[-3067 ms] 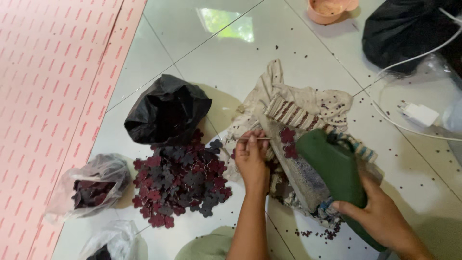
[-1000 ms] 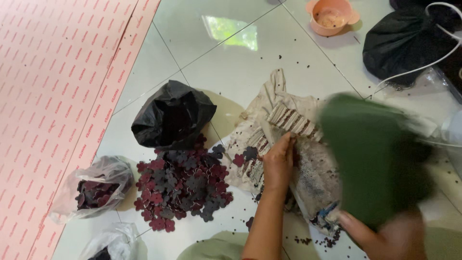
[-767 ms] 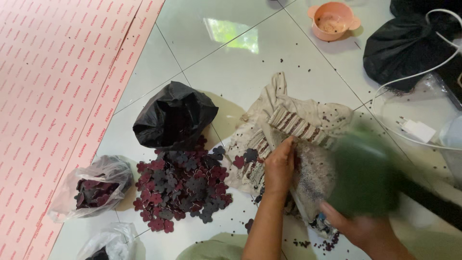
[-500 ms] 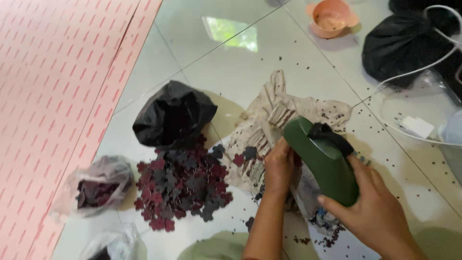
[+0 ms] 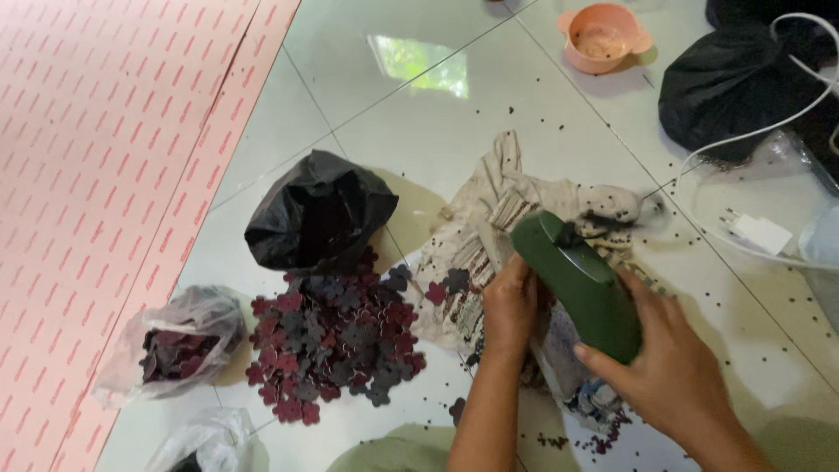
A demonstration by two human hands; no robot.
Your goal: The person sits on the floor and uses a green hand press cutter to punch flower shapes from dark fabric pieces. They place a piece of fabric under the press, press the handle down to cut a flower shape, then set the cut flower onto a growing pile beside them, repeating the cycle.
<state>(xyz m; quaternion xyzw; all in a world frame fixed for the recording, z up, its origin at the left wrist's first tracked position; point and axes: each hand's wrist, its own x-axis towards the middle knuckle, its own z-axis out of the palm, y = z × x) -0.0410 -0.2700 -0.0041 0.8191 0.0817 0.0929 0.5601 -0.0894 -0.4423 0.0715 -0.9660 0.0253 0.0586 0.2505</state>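
Green tool (image 5: pixel 578 284): dark green, elongated, rounded plastic body w/ small black knob near upper end; lay tilted, upper end toward top left, over patterned cloth (image 5: pixel 489 236) at centre-right of floor.

Cloth was beige, rumpled, speckled w/ tiny dark bits. Left of it, touching its edge: pile (image 5: pixel 336 341) of maroon and dark flower-shaped pieces. Black bag (image 5: pixel 319 210) sat just above pile, touching it. Clear bag (image 5: pixel 179 341) w/ more pieces lay at left, near pink mat (image 5: pixel 105 175). Open tile above cloth up to pink bowl (image 5: pixel 603 35); white cable (image 5: pixel 752 131) and plug to right (close to cloth edge). Second black bag (image 5: pixel 743 83) at top right.

Right hand (image 5: pixel 669 371): fingers wrapped over lower end of tool, gripping it. Left hand (image 5: pixel 509 306): curled closed on cloth beside tool's upper half, forearm coming up from bottom edge; whether it pinched anything, couldn't tell. Hands close together, tool between.
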